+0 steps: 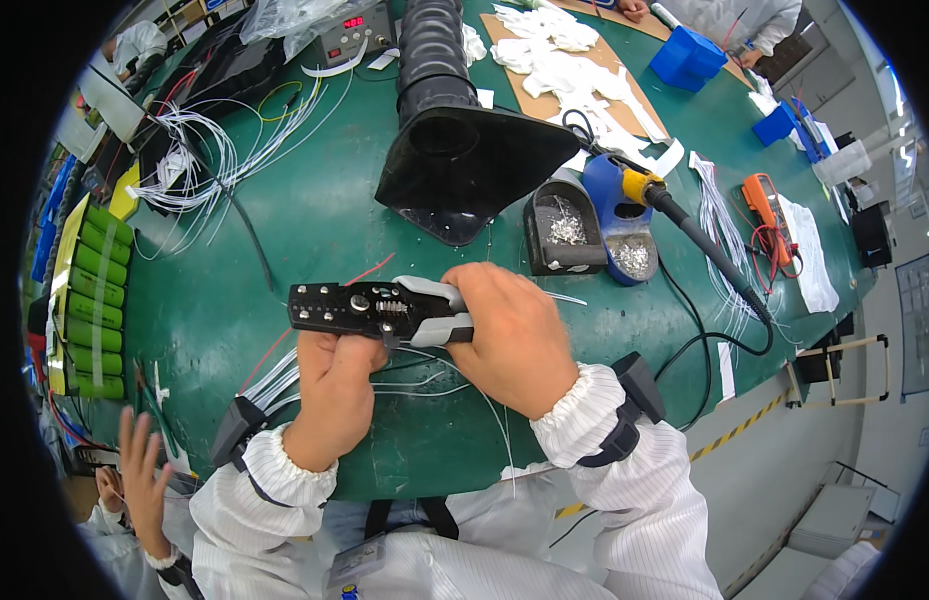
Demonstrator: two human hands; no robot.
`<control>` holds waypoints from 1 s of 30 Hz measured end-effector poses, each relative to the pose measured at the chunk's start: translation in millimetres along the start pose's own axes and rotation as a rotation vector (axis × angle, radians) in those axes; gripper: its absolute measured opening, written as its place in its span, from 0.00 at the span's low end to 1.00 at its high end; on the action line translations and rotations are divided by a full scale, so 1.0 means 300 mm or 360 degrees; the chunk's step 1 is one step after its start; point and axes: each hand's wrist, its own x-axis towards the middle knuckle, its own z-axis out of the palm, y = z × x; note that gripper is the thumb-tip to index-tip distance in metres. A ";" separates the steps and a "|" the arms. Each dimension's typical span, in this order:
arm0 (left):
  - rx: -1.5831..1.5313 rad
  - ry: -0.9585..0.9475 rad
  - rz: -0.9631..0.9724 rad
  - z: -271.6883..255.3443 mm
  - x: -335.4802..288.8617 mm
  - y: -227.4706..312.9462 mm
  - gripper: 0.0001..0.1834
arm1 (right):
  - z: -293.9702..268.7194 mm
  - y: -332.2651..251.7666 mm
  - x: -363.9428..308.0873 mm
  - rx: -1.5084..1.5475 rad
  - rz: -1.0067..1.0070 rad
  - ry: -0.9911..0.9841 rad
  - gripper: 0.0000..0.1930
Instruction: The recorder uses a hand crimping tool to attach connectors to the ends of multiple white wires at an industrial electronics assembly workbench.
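My right hand (514, 335) is wrapped round the grey handles of a black wire stripper (349, 308), whose jaws point left. Just below the jaws, the fingers of my left hand (334, 395) are pressed together; what they pinch is hidden by the tool. White wires (274, 382) lie on the table to the left of that hand, and more white wire ends (419, 382) come out on its right. A thin red wire (372, 267) runs slantwise behind the stripper.
Beyond my hands stands a black fume extractor hood (474, 165). A soldering iron (699, 235) rests in a blue stand, beside a black tip cleaner (564, 240). Green battery cells (99, 290) stand at left, near another person's raised hand (142, 480). An orange multimeter (764, 210) lies right.
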 end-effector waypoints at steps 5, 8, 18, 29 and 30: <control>-0.0183 0.0017 0.0093 0.007 -0.018 0.010 0.10 | 0.012 -0.050 -0.007 0.0147 0.0090 -0.0060 0.20; -0.0331 0.0224 0.0113 0.068 -0.016 0.043 0.07 | 0.009 -0.075 -0.007 0.0491 0.0240 -0.0163 0.18; -0.0466 0.0010 0.0227 0.082 -0.038 0.079 0.12 | -0.010 -0.117 -0.009 0.0728 0.0362 -0.0180 0.09; 0.0686 -0.0993 -0.0118 0.014 -0.037 0.098 0.10 | -0.153 -0.013 0.032 0.0821 0.0796 0.0098 0.22; 0.0865 -0.1127 0.0001 0.010 -0.031 0.116 0.10 | -0.177 -0.036 0.047 0.0764 0.0863 0.0048 0.18</control>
